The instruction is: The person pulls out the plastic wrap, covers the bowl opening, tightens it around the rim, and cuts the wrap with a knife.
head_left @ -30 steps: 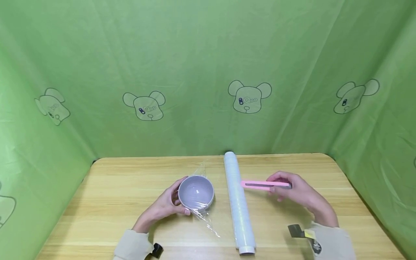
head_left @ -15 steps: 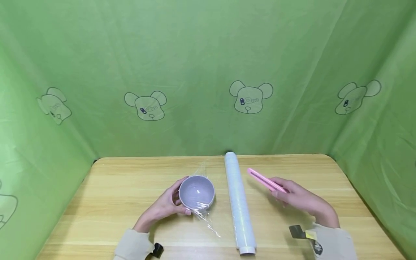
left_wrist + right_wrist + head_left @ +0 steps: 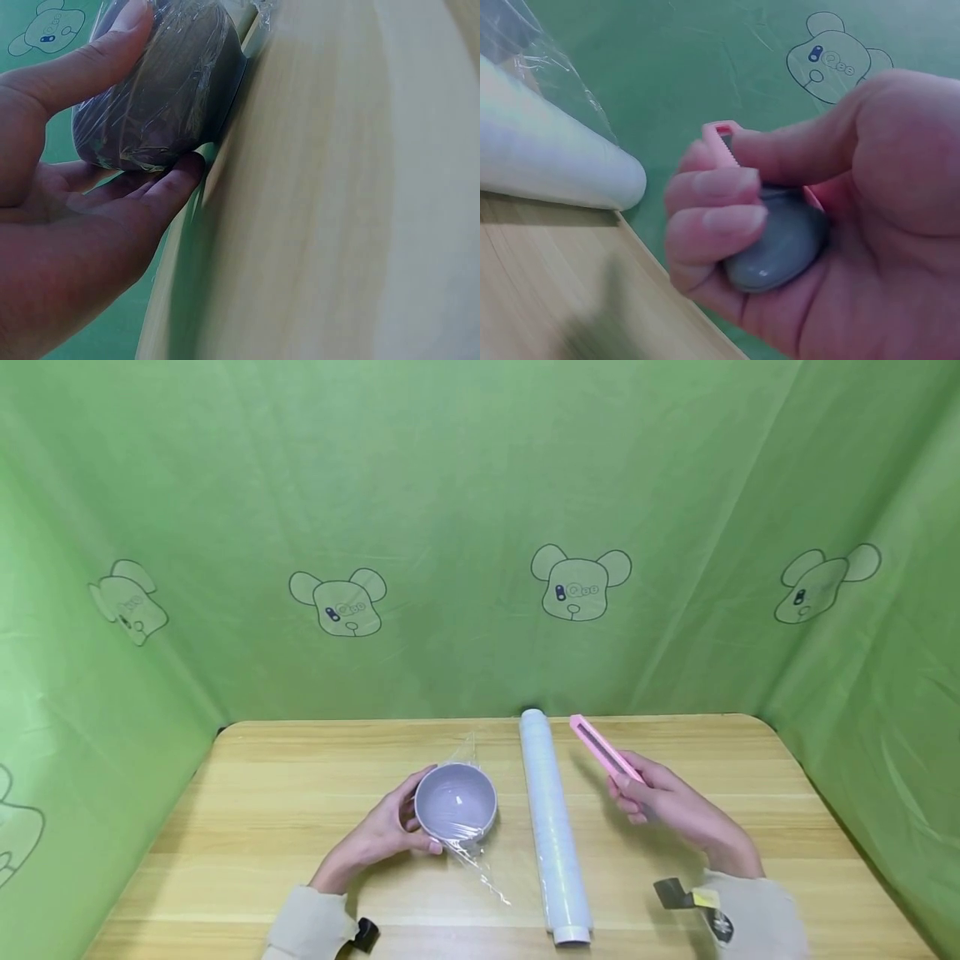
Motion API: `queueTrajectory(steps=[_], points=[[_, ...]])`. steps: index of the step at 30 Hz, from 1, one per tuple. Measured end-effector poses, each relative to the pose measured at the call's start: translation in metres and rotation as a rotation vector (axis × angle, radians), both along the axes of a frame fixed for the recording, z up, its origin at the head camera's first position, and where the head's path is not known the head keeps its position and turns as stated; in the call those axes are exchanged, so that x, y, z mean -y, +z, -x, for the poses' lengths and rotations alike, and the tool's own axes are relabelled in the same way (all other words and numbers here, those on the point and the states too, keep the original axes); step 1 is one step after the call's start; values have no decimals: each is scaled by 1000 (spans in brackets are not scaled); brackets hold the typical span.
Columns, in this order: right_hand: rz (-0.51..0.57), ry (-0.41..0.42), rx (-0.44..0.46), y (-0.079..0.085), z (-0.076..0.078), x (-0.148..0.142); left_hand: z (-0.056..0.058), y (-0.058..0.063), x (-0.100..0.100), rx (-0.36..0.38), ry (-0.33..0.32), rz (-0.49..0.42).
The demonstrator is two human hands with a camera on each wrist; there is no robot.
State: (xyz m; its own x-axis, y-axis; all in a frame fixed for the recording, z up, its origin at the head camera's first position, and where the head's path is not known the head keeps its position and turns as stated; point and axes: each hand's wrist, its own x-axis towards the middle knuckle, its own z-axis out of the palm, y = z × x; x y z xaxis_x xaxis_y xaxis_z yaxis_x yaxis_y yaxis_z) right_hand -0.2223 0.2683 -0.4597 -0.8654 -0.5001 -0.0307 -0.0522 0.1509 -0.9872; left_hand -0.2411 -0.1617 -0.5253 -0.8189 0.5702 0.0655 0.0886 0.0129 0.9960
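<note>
My left hand point(image 3: 384, 828) grips the left side of a round grey-purple bowl point(image 3: 454, 802), thumb at the near side and fingers toward the far side. Clear cling film point(image 3: 476, 867) covers the bowl, its loose ends trailing past the rim toward me and away. In the left wrist view, wrinkled film clings to the wall of the bowl point(image 3: 169, 90). A pink utility knife point(image 3: 602, 747) with a grey end is held in my right hand point(image 3: 671, 800), pointing up and to the left above the table. No blade shows. Fingers wrap its grey end point(image 3: 780, 247) in the right wrist view.
A long roll of cling film point(image 3: 553, 827) lies lengthwise on the wooden table point(image 3: 300, 785), between the bowl and my right hand. Behind the table and at both sides hangs a green curtain point(image 3: 450, 668) printed with bear heads.
The utility knife has swung from lying level, its tip over the roll, to a steep angle with its tip farther away, right of the roll. Left hand and bowl hold still.
</note>
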Motion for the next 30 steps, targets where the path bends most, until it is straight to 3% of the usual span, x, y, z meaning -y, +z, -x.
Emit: queueTrajectory(steps=[13, 30], points=[[-3, -3, 38, -3, 2, 5, 1, -1, -1, 10, 2, -2], [-208, -183, -50, -1, 0, 15, -1, 0, -1, 15, 8, 8]])
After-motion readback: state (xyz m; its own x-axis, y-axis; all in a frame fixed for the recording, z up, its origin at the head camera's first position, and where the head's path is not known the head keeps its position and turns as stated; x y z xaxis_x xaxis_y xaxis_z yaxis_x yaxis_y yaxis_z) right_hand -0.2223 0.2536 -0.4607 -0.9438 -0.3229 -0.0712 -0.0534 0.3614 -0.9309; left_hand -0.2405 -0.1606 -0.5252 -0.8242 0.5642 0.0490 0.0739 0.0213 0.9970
